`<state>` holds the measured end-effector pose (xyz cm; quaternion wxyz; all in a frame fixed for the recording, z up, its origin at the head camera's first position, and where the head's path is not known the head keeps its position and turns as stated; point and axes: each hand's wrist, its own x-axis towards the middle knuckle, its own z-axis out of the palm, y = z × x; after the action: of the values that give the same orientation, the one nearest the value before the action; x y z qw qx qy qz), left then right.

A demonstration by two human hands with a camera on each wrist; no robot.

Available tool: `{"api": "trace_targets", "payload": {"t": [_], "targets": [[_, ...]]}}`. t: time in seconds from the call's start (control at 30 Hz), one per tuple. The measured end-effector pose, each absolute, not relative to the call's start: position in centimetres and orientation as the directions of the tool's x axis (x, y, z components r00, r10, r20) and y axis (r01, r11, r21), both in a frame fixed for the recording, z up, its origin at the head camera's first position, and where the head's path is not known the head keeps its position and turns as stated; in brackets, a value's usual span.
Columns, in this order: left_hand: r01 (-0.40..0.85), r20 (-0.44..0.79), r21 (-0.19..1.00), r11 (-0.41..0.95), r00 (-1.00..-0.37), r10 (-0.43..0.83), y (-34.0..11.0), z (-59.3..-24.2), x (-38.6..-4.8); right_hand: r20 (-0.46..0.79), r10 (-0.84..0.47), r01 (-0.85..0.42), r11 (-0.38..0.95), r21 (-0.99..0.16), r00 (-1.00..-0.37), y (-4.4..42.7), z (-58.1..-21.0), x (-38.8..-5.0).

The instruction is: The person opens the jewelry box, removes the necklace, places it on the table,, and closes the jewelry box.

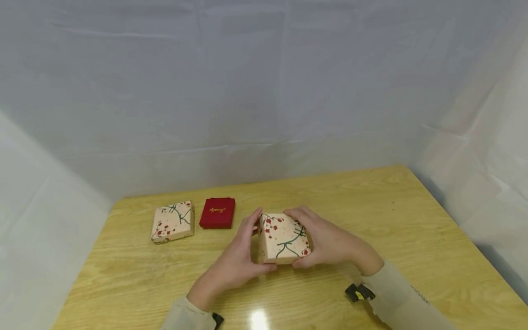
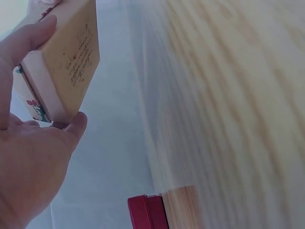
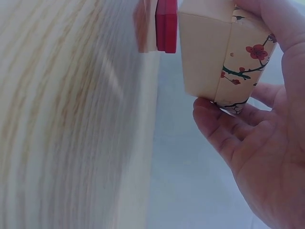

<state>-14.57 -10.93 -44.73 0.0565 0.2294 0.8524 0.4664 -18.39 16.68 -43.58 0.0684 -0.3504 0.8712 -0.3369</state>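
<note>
A cream gift box [image 1: 284, 238] with red blossoms and green branches on its lid is lifted off the table between both hands. My left hand [image 1: 237, 259] grips it from the left, thumb on the near side and fingers at the far side. From the right, my right hand [image 1: 330, 238] holds it by the opposite edges. The left wrist view shows the underside of the box [image 2: 78, 62], with small printed text. A patterned lid sits over plain lower walls in the right wrist view, where the gift box [image 3: 205, 52] is tilted between thumb and fingers.
A flat red box [image 1: 217, 213] with gold lettering lies left of the hands on the wooden table [image 1: 383, 220]. Farther left lies a blossom-patterned lid or box [image 1: 173, 222]. White cloth [image 1: 247, 91] hangs behind the table and at both sides.
</note>
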Motion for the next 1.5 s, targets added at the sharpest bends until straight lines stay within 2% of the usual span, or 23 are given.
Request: {"api": "trace_targets", "payload": {"t": [0.37,0.97,1.27,1.5], "targets": [[0.329,0.086,0.785,0.525,-0.897,0.433,-10.9,-44.8,-14.6,0.136,-0.652,-0.558,0.5,-0.663,-0.746,17.4,-42.8,-18.4],[0.334,0.12,0.756,0.562,-0.916,0.383,-10.7,-44.5,-14.7,0.124,-0.636,-0.538,0.513,-0.669,-0.761,20.0,-40.9,-18.6],[0.338,0.09,0.714,0.614,-0.913,0.398,-10.9,-44.3,-14.5,0.044,-0.635,-0.487,0.544,-0.683,-0.771,23.3,-40.2,-18.5],[0.336,0.059,0.684,0.647,-0.91,0.41,-11.3,-44.8,-14.1,-0.04,-0.611,-0.451,0.626,-0.636,-0.791,26.5,-40.5,-18.0]]}}
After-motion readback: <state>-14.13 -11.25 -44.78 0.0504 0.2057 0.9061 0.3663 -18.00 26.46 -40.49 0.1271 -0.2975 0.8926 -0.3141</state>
